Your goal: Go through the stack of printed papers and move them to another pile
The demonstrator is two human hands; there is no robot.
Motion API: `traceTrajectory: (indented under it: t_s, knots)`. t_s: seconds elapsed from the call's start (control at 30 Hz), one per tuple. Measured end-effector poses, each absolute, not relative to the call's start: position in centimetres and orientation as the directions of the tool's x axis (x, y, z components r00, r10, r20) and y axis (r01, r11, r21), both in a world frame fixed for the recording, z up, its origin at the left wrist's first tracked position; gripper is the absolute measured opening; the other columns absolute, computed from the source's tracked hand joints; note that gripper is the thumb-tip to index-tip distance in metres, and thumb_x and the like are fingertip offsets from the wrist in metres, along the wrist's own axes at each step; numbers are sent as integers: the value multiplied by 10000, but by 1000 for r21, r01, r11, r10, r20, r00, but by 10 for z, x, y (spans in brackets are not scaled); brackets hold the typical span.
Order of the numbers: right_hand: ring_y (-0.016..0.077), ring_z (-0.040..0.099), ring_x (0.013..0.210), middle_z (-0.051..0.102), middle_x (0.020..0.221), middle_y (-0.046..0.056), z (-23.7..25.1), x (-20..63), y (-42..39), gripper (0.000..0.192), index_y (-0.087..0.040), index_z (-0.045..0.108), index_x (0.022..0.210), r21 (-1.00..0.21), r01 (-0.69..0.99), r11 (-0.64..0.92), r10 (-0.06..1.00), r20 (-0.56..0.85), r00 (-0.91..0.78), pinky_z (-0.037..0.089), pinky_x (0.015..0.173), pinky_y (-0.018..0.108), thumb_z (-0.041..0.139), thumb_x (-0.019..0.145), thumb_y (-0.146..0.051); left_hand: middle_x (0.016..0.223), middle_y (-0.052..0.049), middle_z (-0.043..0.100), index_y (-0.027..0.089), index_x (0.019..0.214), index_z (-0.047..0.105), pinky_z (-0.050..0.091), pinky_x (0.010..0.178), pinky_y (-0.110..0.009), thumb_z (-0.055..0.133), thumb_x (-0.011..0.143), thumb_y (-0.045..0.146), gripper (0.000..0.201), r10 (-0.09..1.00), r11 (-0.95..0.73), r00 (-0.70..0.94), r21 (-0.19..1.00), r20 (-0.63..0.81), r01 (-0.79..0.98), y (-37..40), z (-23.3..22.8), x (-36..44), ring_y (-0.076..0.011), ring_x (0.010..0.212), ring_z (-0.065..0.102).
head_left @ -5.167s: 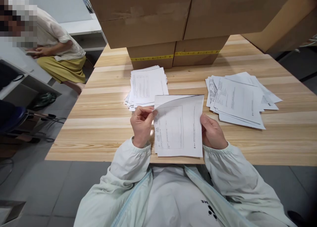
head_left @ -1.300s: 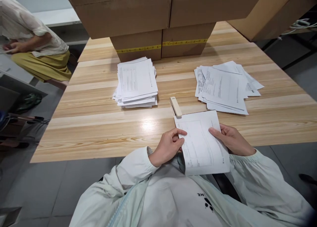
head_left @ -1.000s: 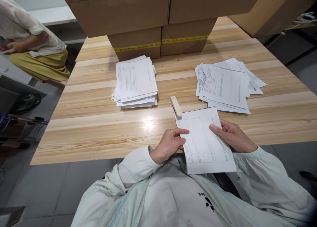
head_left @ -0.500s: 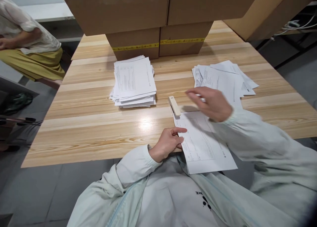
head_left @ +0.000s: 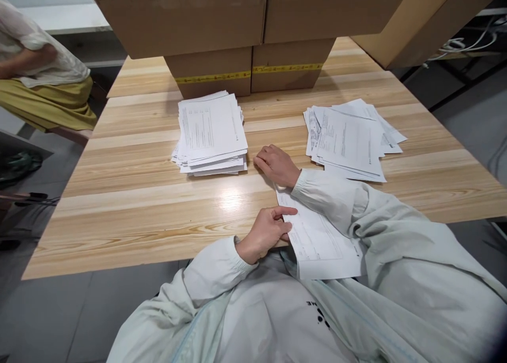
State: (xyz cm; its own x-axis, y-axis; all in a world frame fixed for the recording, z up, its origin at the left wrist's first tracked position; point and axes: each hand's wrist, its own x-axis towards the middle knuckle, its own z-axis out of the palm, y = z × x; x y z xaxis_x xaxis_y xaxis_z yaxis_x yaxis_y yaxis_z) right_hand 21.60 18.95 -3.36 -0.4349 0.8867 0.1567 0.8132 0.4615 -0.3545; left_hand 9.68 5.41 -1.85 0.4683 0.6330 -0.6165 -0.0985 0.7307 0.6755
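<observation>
- Head view: the left hand pinches the left edge of a printed paper set in the lower centre of the frame, which hangs over the wooden table edge.
- The right hand is curled down over the spot just above this set; what it grips is hidden.
- 2 paper stacks lie higher: a tidy stack to the left and a loose pile to the right.

Wooden table (papers, cardboard boxes)
</observation>
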Motion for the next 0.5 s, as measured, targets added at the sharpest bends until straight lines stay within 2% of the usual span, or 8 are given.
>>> traceTrajectory:
  t_s: [0.4, 0.5]
  knots:
    - [262, 537, 928, 700, 960, 120, -39, 215, 184, 361, -174, 715, 887, -357, 823, 443, 895, 239, -378, 377, 858, 392, 401, 1036, -272, 590, 87, 499, 91, 1121, 676, 533, 582, -227, 627, 730, 24, 399, 603, 758, 493, 643, -628, -108, 57, -20, 94, -105, 524, 638]
    - [267, 547, 939, 710, 968, 124, -40, 213, 183, 366, -172, 719, 896, -358, 828, 431, 900, 240, -365, 382, 860, 394, 399, 1036, -280, 616, 72, 545, 84, 1122, 681, 537, 594, -224, 608, 729, 14, 407, 612, 750, 491, 652, -619, -114, 56, -18, 94, -90, 531, 624]
